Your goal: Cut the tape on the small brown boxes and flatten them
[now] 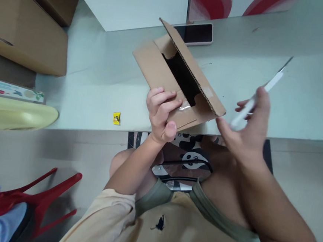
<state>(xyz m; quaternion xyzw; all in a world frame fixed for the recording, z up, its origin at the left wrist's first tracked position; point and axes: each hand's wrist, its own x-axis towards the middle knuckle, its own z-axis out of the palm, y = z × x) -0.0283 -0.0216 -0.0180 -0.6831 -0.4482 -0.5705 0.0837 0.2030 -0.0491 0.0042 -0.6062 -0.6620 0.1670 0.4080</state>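
Observation:
A brown cardboard box [157, 68] is tilted above the table, its flap partly raised over a dark opening. My left hand [163, 113] grips its near left side, fingers on the front panel close to a strip of clear tape [184, 105]. My right hand [247, 127] is wrapped round a white-handled tool [246, 112] with a thin metal blade that points up and right, away from the box. One finger of that hand is at the flap's lower right corner. What lies inside the box is too dark to make out.
Behind the box lies a phone [198, 33]. A small yellow packet [116, 118] sits near the table's front edge. Large cartons [31, 28] and a pale yellow tray [16, 113] stand at left. A red chair [40, 201] is on the floor, lower left.

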